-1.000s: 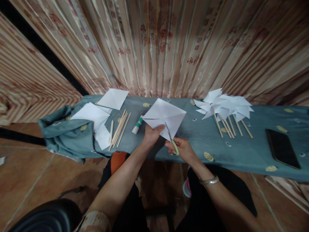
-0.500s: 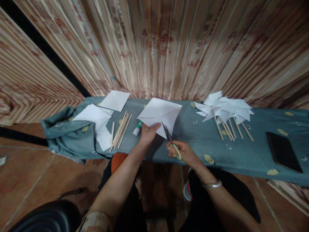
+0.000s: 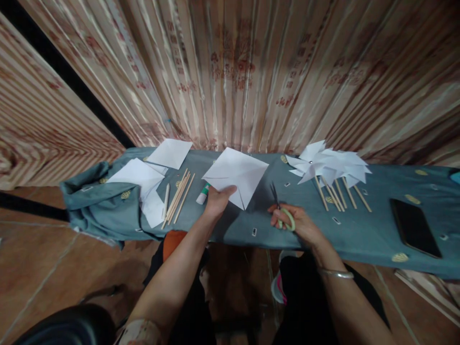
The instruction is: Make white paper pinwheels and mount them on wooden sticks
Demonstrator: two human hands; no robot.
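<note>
My left hand [image 3: 217, 201] pinches the near edge of a white square paper sheet [image 3: 235, 175] with diagonal creases, holding it above a table covered by a teal cloth [image 3: 359, 230]. My right hand [image 3: 296, 224] is closed on green-handled scissors [image 3: 282, 208], whose blades point up and away, off to the right of the sheet and not touching it.
Left of the sheet lie a glue stick [image 3: 202, 194], a bundle of wooden sticks [image 3: 179, 195], a pencil [image 3: 166, 201] and loose white sheets [image 3: 138, 177]. Several finished paper pinwheels on sticks [image 3: 328, 165] lie to the right, and a black phone [image 3: 415, 227] beyond. Striped curtains [image 3: 237, 72] hang behind.
My right hand has drawn the scissors out of the sheet and moved them to the right. The left hand has kept hold of the sheet, shifting it slightly left.
</note>
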